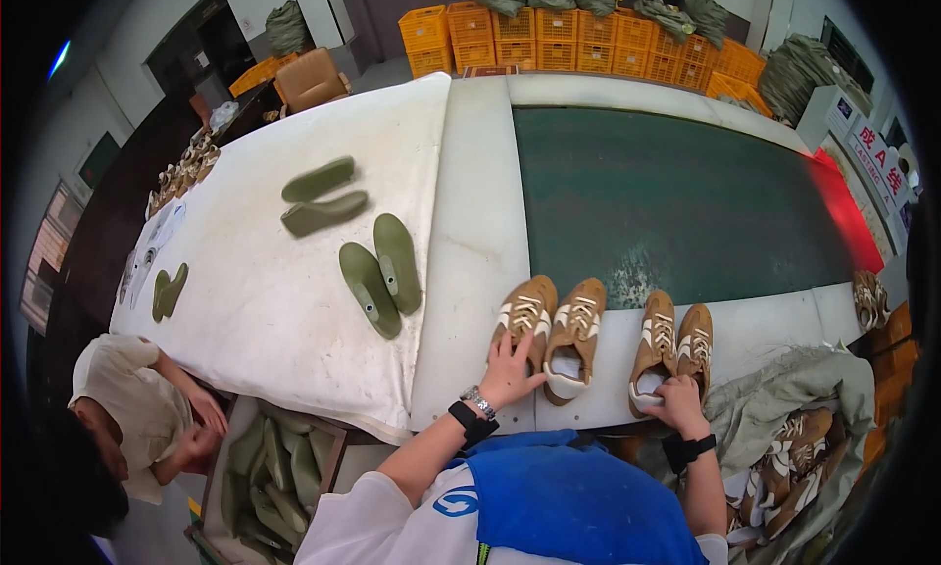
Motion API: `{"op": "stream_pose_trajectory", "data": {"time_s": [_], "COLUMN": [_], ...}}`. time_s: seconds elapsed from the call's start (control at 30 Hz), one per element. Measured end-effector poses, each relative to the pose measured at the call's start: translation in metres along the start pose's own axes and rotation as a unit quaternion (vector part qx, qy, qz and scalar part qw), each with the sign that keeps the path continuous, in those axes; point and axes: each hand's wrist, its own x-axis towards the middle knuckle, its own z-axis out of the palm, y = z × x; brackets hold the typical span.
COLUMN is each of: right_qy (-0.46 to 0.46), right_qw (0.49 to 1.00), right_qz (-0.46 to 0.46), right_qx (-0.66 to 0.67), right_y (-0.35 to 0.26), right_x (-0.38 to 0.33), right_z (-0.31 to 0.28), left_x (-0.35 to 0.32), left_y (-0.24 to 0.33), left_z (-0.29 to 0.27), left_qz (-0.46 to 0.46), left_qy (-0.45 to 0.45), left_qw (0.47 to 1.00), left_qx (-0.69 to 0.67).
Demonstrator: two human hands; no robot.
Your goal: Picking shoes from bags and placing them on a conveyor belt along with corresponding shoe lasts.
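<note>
Two pairs of brown sneakers with white stripes and laces stand side by side on the table's near white edge, toes pointing away. My left hand (pixel 507 371) lies over the heel of the left pair's left sneaker (pixel 527 308), its fingers spread. Its thumb reaches toward the heel of the neighbouring sneaker (pixel 574 335). At the right pair, my right hand (pixel 679 404) is closed with curled fingers at the heels, between the left sneaker (pixel 655 344) and the right sneaker (pixel 695 342). White stuffing shows inside two of the shoes. My palm hides part of the leftmost heel.
Green shoe lasts (pixel 369 289) lie on the white cloth (pixel 245 310) at left; more fill a bin (pixel 277 472) below. A person (pixel 147 408) sits at the left. A green belt (pixel 667 202) runs ahead. A sack (pixel 833 384) of sneakers stands at right, orange crates (pixel 556 41) behind.
</note>
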Motion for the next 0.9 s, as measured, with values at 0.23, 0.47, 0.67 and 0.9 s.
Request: {"op": "stream_pose_trajectory", "data": {"time_s": [0.23,0.47,0.67,0.9], "right_qy": [0.224,0.624,0.12,0.138], "right_qw": [0.951,0.657,0.708,0.771], "right_qz": [0.108,0.423,0.631,0.613], "right_qx": [0.182,-0.033,0.293,0.108], "right_y": [0.004,0.09,0.143,0.08], "right_x": [-0.04,-0.205,-0.261,-0.231], "right_z": [-0.064,-0.086,0.057,0.073], "left_x": [0.013,0.031,0.036,0.083], "left_y": [0.002,-0.015,-0.043,0.016], "left_z": [-0.031,0.002,-0.001,-0.024], "left_qz": [0.03,0.058,0.112,0.148], "left_qy": [-0.043,-0.17,-0.11,-0.191], "left_qw": [0.998,0.98,0.984,0.969], "left_qx": [-0.03,-0.081,-0.083,0.053]}}
